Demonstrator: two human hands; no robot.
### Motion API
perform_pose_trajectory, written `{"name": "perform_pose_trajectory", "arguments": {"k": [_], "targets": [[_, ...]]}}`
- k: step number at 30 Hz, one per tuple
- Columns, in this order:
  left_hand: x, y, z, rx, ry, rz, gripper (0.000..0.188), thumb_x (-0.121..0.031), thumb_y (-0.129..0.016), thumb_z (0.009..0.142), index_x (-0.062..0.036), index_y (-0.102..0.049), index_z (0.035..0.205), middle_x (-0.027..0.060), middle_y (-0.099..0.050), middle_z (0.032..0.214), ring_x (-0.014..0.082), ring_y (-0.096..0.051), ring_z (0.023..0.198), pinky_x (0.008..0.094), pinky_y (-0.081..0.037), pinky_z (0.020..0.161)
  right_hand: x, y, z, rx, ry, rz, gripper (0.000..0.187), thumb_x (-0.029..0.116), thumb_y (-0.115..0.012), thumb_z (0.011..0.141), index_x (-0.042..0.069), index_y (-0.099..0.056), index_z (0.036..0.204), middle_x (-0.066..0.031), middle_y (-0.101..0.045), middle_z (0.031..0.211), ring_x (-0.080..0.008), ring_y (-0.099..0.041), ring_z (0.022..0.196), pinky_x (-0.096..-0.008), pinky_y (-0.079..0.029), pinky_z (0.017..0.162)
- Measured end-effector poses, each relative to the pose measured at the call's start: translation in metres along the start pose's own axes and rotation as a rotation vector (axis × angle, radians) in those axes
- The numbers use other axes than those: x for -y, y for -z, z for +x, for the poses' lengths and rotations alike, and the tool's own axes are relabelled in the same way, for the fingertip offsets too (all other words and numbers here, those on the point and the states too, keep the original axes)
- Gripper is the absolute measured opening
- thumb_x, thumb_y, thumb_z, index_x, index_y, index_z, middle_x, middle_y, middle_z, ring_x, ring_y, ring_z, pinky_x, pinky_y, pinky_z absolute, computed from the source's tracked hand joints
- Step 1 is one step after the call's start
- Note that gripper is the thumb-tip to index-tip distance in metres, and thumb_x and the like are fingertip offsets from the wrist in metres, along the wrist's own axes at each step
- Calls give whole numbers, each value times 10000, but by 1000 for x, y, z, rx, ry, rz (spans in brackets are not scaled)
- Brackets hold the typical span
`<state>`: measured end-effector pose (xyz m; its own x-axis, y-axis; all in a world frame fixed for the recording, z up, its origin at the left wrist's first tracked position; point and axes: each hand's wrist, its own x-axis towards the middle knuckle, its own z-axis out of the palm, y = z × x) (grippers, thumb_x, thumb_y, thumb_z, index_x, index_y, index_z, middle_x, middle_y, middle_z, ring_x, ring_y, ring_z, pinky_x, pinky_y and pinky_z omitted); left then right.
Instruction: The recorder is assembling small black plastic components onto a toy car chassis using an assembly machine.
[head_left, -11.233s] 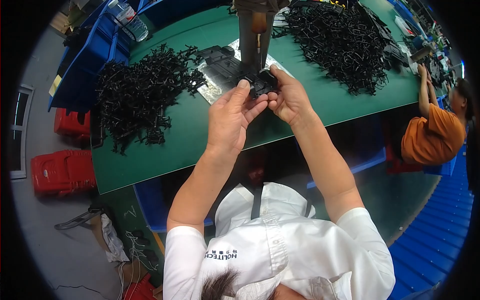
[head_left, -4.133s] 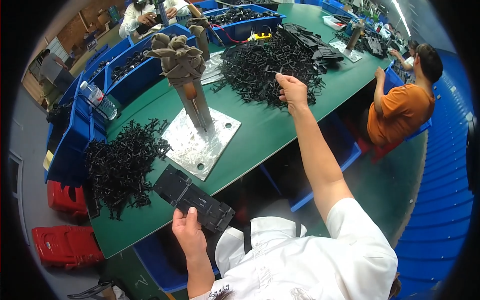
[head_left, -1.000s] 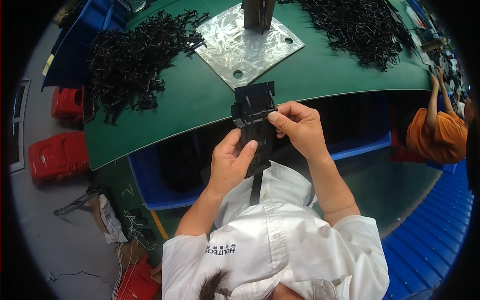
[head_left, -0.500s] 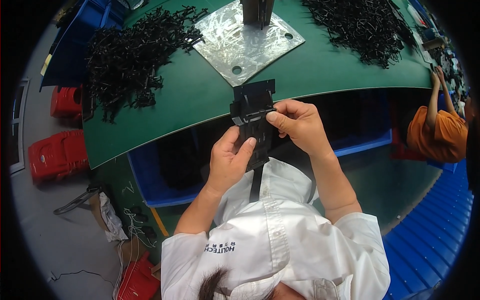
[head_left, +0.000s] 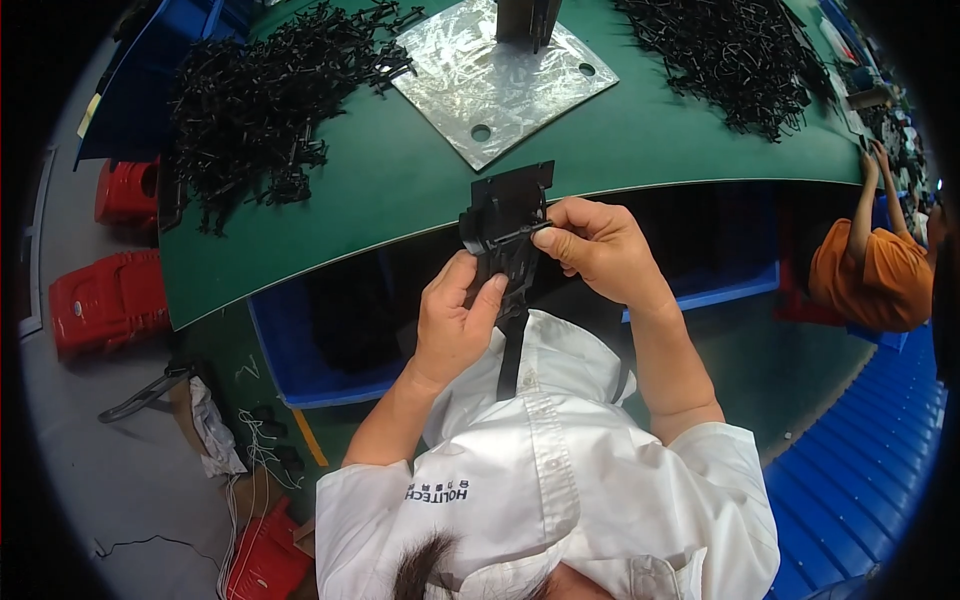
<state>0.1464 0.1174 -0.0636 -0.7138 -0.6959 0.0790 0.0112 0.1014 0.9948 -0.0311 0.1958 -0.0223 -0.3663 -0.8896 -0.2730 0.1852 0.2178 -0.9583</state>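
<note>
A black plastic bracket-like assembly (head_left: 510, 190) with a flat plate at its far end is held up just in front of the table's near edge. My left hand (head_left: 455, 315) is closed around its left side, with the thumb lying across the lower part. On its right side, my right hand (head_left: 605, 250) pinches the end of a thin black rod (head_left: 515, 236) that crosses the assembly. The fingertips hide the rod's right end. The assembly's exact kind cannot be told.
Behind the hands is a green-topped table (head_left: 370, 190). It bears a metal plate with an upright post (head_left: 500, 90), and piles of small black parts at left (head_left: 260, 110) and right (head_left: 730, 60). A blue bin (head_left: 320, 385) sits below. At far right works a person in orange (head_left: 870, 265).
The assembly has tilted in my hands, and its lower part now looks shortened. The rod slants up to the right more than before. Both hands keep their hold.
</note>
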Motion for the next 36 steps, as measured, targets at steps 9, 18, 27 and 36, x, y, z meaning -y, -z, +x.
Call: {"name": "perform_pose_trajectory", "arguments": {"k": [9, 18, 27, 36], "targets": [[-5, -1, 1, -23, -4, -33, 188, 4, -572, 819, 16, -557, 1005, 85, -554, 791, 163, -520, 657, 251, -432, 603, 4, -2, 1, 19, 80, -82, 99, 64, -665, 809, -15, -608, 828, 45, -507, 633, -20, -426, 578, -194, -376, 503], [-12, 8, -1, 122, 126, -224, 294, -9, -542, 875, 46, -503, 1161, 63, -583, 1034, 102, -550, 918, 229, -445, 811, 6, -8, 2, -74, -41, 13, 112, 52, -698, 773, 29, -596, 813, 36, -530, 646, -16, -469, 570, -175, -388, 472], [-38, 0, 4, 102, 278, -452, 246, 8, -555, 841, 54, -540, 1083, 38, -592, 953, 77, -562, 848, 226, -472, 759, -8, -12, 2, -172, 278, 152, 262, -11, -696, 758, 33, -618, 1004, 40, -558, 726, 4, -487, 617, -138, -408, 541], [-37, 2, 10, 119, 373, -497, 289, 1, -588, 822, 49, -541, 1103, 62, -603, 971, 83, -573, 857, 237, -485, 781, -6, -6, 3, -150, 192, 56, 137, 91, -674, 818, 51, -660, 948, 31, -616, 759, -11, -533, 641, -156, -427, 525]]}}
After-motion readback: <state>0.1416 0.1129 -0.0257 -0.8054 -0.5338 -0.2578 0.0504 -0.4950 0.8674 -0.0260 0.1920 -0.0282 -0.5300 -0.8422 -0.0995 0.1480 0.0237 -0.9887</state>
